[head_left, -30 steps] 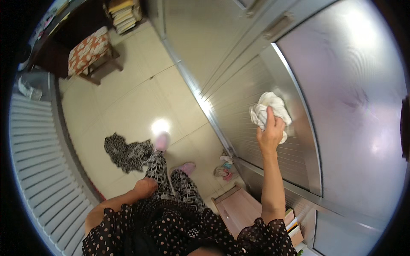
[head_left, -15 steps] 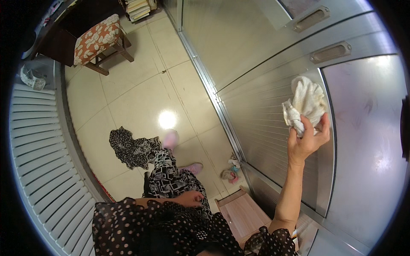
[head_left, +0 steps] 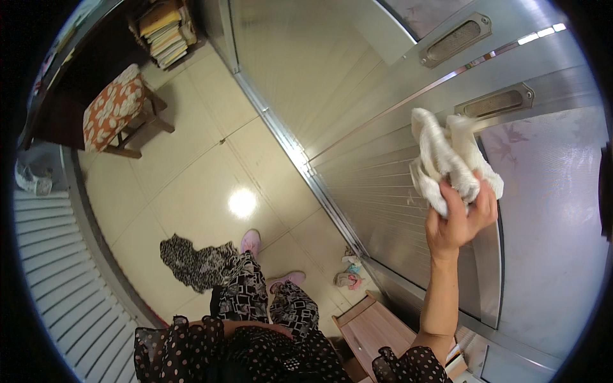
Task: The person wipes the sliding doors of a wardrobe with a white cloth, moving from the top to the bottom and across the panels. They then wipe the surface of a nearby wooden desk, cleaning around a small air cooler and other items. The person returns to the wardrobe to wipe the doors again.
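Crumpled white cloth (head_left: 440, 153) has moved up closer to the oblong recessed metal handle (head_left: 495, 102) since half a second ago. My right grip (head_left: 456, 223) pinches its lower part between thumb and fingers, most of it bunching beyond my fingertips, over the ribbed silver door (head_left: 389, 175). My left grip (head_left: 274, 330) lies against my waist; its finger state I cannot tell.

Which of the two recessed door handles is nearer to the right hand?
The lower handle, just above the white cloth that the right hand holds; the other handle sits higher and farther left.
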### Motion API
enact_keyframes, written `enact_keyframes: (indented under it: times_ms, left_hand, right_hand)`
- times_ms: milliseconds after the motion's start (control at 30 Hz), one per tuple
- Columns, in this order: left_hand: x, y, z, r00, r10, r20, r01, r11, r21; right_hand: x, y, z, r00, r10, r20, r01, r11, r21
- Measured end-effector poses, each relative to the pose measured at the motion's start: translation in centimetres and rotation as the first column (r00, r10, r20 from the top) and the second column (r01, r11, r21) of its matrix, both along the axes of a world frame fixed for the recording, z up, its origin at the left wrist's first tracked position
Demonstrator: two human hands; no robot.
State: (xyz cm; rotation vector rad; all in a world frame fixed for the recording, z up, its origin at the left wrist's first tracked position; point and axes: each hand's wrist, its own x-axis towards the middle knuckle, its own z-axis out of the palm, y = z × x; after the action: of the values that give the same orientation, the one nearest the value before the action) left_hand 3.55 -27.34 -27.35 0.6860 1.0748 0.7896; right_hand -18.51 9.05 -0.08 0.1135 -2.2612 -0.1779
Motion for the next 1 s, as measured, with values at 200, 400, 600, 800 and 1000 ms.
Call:
enact_keyframes:
  times_ms: [200,400,600,800,1000]
  left_hand:
    - [-14.7,6.1,-3.8,0.862,0.391,-0.323,-0.441,0.892,-0.098]
    - [-35.9,20.8,-0.5,-0.049,0.943,-0.33,-0.412,0.282,0.867]
    - [-39.6,29.5,-4.4,-0.25,0.968,-0.038,-0.052,0.026,0.998]
    - [-40.2,31.9,-5.9,-0.48,0.87,0.109,0.158,-0.036,0.987]
    - [-39.9,30.2,-6.2,-0.43,0.882,0.194,0.24,-0.095,0.966]
  right_hand:
    - [-1.4,1.7,-8.0,0.998,-0.055,0.001,0.055,0.989,0.135]
    - [-0.7,2.6,-12.3,0.965,0.149,0.214,-0.183,0.972,0.145]
    - [-1.6,1.7,-13.5,0.984,-0.034,-0.175,0.077,0.967,0.243]
    - [2.6,2.3,-26.1,0.975,0.069,0.21,-0.125,0.955,0.267]
    - [6.5,2.2,-12.3,0.952,0.033,-0.306,0.12,0.876,0.467]
